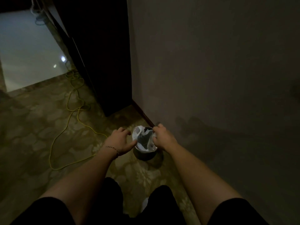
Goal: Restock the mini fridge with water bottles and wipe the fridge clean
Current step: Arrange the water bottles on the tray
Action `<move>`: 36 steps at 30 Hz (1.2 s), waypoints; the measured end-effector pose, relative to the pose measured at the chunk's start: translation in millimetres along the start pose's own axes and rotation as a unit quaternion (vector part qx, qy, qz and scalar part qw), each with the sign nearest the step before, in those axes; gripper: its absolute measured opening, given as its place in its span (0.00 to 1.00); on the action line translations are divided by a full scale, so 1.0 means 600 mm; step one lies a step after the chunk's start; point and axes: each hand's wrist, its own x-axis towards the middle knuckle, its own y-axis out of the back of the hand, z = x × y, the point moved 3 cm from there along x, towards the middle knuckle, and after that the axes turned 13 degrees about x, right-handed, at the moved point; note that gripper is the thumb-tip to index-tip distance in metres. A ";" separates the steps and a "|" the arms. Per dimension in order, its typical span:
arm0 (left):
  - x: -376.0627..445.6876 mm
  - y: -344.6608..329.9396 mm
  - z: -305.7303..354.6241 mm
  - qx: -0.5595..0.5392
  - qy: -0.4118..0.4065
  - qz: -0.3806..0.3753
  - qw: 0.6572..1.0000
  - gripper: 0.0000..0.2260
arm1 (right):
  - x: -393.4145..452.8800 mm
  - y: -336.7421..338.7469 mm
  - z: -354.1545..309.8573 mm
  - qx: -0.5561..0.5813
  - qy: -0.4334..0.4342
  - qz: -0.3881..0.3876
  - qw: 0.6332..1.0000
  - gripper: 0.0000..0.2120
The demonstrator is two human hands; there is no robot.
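Fridge: no fridge or water bottle shows in this view, so I cannot tell where they are.
Bin: a small round dark bin [145,154] stands on the carpet [32,135], close to the bottom of the wall [211,62].
Bag: a white plastic bag [142,138] lines the bin and sticks up over its rim.
Left hand: the left hand [119,141] reaches down with the arm stretched out. Its palm faces down. The fingers are spread and a little bent over the left edge of the bag. The thumb tip touches the bag at the bin's near-left rim. I cannot tell if the other fingers touch it.
Right hand: the right hand [163,138] reaches down on the right side of the bin. Its fingers are curled, and they pinch the right edge of the bag.
Bracelet: a thin bracelet [112,148] sits on the left wrist.
Cable: a yellow cable [68,114] lies in loops on the carpet, well to the left of the bin.
Cabinet: a tall dark cabinet [100,54] stands against the wall, behind the bin.
Sleeves: black sleeves [48,211] cover the upper arms at the bottom edge of the view.
Writing: the picture is dim, and I cannot read any words or labels.
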 end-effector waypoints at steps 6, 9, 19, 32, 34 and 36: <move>0.211 -0.196 -0.058 0.026 -0.020 -0.018 0.999 0.28 | 0.226 -0.162 0.117 -0.026 -0.021 -0.012 0.999 0.15; 0.291 -0.301 -0.094 0.037 -0.016 -0.024 0.999 0.29 | 0.324 -0.256 0.179 -0.026 -0.042 -0.022 0.999 0.18; 0.318 -0.363 -0.122 0.032 -0.025 -0.048 0.998 0.32 | 0.355 -0.297 0.207 -0.014 -0.070 -0.037 0.997 0.22; 0.142 0.105 0.062 0.043 -0.093 -0.035 0.994 0.31 | 0.048 0.107 0.019 0.022 -0.074 0.026 0.997 0.17; 0.111 0.184 0.105 0.043 -0.109 -0.027 0.993 0.31 | -0.009 0.179 0.000 0.029 -0.084 0.045 0.995 0.18; 0.085 0.256 0.149 0.048 -0.133 -0.018 0.990 0.30 | -0.064 0.244 -0.012 0.023 -0.093 0.067 0.993 0.19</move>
